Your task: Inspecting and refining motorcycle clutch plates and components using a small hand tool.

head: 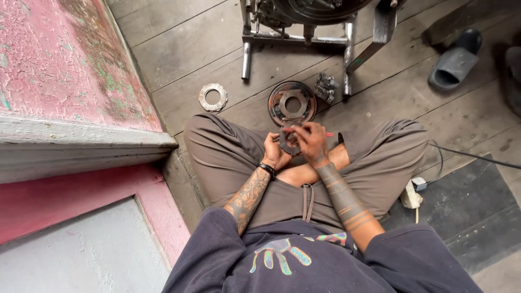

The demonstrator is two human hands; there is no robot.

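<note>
A person sits cross-legged on a grey plank floor (179, 49), both hands meeting above the crossed ankles. The left hand (274, 153) and right hand (311, 142) are both closed on a dark metal ring (287, 142) held between them, fingers curled round its rim. Just beyond the grip lies a round rusty plate (292, 102); farther left of it, a toothed ring (213, 97). Something small and red (328, 134) pokes from the right hand.
</note>
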